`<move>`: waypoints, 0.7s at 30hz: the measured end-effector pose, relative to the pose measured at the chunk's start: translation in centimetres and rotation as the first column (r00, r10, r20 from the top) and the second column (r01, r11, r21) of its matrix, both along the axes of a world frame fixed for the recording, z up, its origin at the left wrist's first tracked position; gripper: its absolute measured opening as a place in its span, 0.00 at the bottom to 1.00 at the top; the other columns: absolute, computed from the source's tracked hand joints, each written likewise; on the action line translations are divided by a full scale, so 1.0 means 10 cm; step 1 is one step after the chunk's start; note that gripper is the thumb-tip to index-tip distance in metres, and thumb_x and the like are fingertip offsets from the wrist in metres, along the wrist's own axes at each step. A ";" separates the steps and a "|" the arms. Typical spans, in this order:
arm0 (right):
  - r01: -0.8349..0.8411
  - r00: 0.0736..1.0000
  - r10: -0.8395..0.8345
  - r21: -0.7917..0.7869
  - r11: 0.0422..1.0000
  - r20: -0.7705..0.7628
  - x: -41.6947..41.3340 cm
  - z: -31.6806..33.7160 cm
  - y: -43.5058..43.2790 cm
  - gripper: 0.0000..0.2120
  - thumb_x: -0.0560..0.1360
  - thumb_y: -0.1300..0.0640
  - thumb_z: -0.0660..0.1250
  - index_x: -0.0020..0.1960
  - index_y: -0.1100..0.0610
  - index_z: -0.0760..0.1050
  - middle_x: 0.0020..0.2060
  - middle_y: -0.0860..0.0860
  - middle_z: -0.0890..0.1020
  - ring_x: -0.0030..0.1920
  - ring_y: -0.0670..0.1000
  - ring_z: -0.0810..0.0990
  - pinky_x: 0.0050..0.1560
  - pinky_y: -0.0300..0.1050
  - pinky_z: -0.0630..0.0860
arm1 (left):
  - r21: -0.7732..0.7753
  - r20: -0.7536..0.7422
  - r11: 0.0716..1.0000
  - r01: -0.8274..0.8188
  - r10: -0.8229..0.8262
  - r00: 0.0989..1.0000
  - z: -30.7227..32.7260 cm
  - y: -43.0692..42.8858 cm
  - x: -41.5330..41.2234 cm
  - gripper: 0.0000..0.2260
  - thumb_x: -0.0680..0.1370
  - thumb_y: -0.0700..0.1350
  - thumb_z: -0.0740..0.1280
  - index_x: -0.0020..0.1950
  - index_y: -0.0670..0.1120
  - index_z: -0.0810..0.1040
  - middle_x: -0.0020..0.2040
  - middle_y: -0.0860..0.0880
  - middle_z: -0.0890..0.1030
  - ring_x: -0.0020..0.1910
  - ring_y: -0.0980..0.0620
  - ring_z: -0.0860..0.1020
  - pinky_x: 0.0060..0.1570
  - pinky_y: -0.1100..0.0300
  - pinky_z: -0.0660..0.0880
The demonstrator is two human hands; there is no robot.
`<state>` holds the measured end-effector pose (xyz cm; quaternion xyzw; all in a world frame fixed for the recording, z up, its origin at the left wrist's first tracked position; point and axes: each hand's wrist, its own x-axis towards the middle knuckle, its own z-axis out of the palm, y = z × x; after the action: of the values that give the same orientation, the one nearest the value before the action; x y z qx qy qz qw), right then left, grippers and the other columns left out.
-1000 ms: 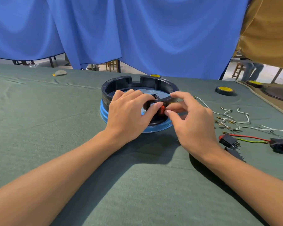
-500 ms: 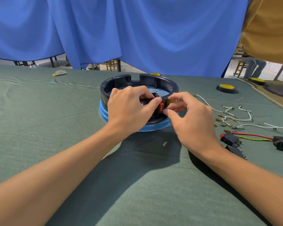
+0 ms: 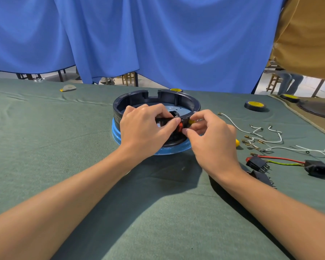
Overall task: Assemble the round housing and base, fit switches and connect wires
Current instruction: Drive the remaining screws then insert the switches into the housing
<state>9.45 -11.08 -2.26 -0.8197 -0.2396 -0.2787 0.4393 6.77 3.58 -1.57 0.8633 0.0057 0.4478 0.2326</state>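
**Left hand (image 3: 144, 128) and right hand (image 3: 212, 136) on red switch (image 3: 180, 127), pressing it into housing wall**

Gripping near wall of round housing (image 3: 158, 98) with left hand, fingers curled over the rim, thumb tip at the switch. Pinching the switch from the right with right hand, thumb and forefinger closed on it. Sits at a cutout in the near wall, red face outward. Housing already set on blue base (image 3: 116, 133), mid bench (image 3: 45, 147). Cannot tell whether clipped home; edges covered by fingers.

Doing it well, as judged:
- Brace the ring with left hand so it neither slides on the cloth nor lifts off the base.
- Push straight in, even pressure on both ends, no tilt. Probably a snap fit, so stop once flush.
- Check orientation before the final push; awkward to pull back out.
- Keep fingertips off the terminals inside, hidden here.

Not yet fitted: two black switches (image 3: 256, 163) near right, one wired by red and green-yellow leads to a black socket (image 3: 319, 168) further right. Loose white wires (image 3: 261, 136) with crimp ends lying beyond them, none connected. Roughly the middle of the task.
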 end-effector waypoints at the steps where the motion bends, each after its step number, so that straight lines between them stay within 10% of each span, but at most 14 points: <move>1: -0.001 1.000 0.001 -0.001 1.000 -0.001 0.00 -0.01 0.00 0.10 0.71 0.60 0.74 0.51 0.54 0.78 0.31 0.37 0.75 0.36 0.40 0.77 0.42 0.31 0.72 | -0.001 -0.002 1.000 0.001 -0.001 1.000 0.00 -0.01 0.00 0.13 0.74 0.60 0.68 0.43 0.51 0.84 0.35 0.58 0.77 0.40 0.53 0.76 0.50 0.61 0.58; 21: -0.087 0.991 0.115 -0.316 0.945 0.070 -0.09 0.02 -0.17 0.18 0.76 0.65 0.61 0.63 0.54 0.76 0.50 0.50 0.84 0.51 0.54 0.81 0.51 0.55 0.77 | 0.284 0.073 0.958 -0.048 0.029 0.997 -0.14 0.04 -0.04 0.14 0.75 0.56 0.70 0.50 0.46 0.85 0.42 0.52 0.84 0.41 0.49 0.80 0.47 0.53 0.69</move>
<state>8.54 -12.83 -2.01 -0.8525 -0.3413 -0.2502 0.3068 6.35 3.98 -2.93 0.8719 -0.0502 0.4773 0.0968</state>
